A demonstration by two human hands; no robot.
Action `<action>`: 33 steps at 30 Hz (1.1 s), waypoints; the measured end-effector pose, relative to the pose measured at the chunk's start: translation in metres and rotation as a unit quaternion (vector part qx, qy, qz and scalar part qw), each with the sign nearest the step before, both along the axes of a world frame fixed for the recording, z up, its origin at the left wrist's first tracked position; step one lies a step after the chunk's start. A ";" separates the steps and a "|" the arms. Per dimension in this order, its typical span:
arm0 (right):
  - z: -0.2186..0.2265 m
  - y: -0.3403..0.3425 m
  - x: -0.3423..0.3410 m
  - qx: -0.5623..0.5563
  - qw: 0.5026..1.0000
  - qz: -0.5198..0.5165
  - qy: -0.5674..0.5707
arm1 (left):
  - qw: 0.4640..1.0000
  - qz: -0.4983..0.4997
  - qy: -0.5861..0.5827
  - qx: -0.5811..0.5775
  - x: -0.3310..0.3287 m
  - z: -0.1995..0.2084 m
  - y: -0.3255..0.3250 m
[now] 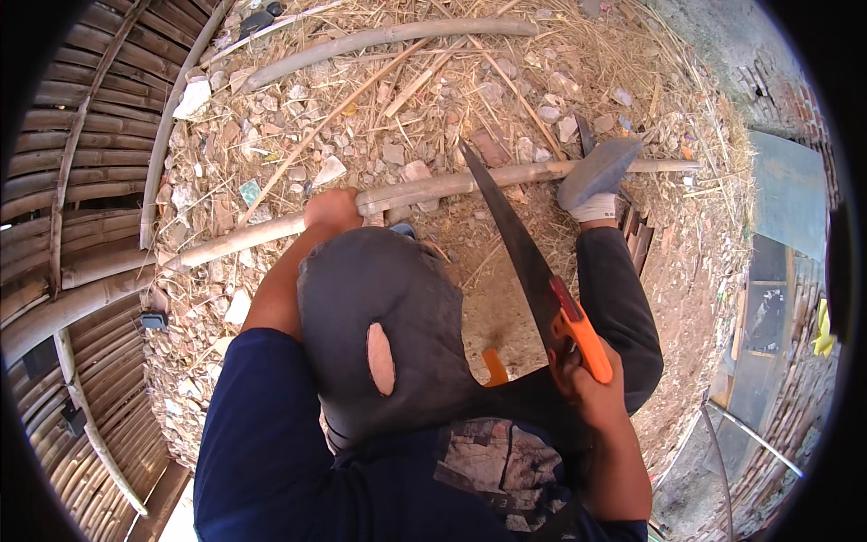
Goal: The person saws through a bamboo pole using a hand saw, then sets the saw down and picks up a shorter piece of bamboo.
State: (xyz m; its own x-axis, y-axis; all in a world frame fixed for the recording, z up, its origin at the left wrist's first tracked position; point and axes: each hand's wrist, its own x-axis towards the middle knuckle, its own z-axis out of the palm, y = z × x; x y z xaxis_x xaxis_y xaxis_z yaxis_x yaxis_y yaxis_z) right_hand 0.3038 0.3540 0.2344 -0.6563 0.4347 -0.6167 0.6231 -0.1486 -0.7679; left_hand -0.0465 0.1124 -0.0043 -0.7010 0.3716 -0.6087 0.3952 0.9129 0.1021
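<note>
A long wooden pole [424, 190] lies crosswise over the rubble ground in front of me. My left hand [332, 210] is wrapped round it, left of its middle. In my right hand [587, 378] is a hand saw [517, 237], gripped by its orange handle, its dark blade slanting away to the upper left. The blade crosses over the pole in the picture; whether its teeth touch the wood I cannot tell. My grey shoe [601, 173] rests on the pole, right of the blade. My left knee, in dark trousers with a hole, hides ground below my left hand.
A second curved pole [388, 39] lies farther off among straw, thin sticks and broken stones. Slatted bamboo walls [99, 163] stand on the left. On the right are a rough wall and grey panels [787, 194]. An orange piece [495, 368] shows beside my leg.
</note>
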 end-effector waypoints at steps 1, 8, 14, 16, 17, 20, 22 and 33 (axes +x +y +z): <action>0.015 0.000 0.004 -0.010 1.000 -0.008 0.009 | 1.000 0.002 0.005 -0.006 -0.004 0.000 0.000; -0.021 0.000 -0.027 -0.010 1.000 0.015 0.005 | 1.000 -0.001 -0.011 -0.005 -0.002 0.003 0.000; 0.010 0.002 0.001 -0.021 0.999 -0.022 0.018 | 1.000 0.000 0.003 -0.004 0.006 -0.010 -0.004; -0.019 -0.001 -0.013 -0.030 0.999 -0.022 0.010 | 1.000 0.008 -0.012 -0.011 0.002 0.004 0.005; -0.032 -0.001 -0.017 -0.006 1.000 0.003 0.001 | 1.000 0.009 -0.014 -0.004 0.002 0.006 0.005; -0.026 0.004 0.003 -0.005 1.000 0.007 -0.019 | 1.000 0.007 -0.003 -0.001 0.001 0.001 -0.003; 0.020 0.004 0.011 -0.028 0.999 -0.009 -0.038 | 1.000 0.004 0.006 -0.007 -0.001 0.002 -0.002; 0.003 -0.013 0.005 -0.009 0.999 -0.031 0.018 | 1.000 -0.010 0.018 -0.004 0.003 -0.005 -0.003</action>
State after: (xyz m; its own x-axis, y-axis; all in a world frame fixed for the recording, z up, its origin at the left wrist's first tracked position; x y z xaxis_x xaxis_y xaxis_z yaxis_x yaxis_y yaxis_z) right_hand 0.3088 0.3409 0.2373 -0.6503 0.4645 -0.6011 0.5842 -0.1999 -0.7866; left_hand -0.0437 0.1098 -0.0093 -0.7155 0.3806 -0.5858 0.4165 0.9056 0.0795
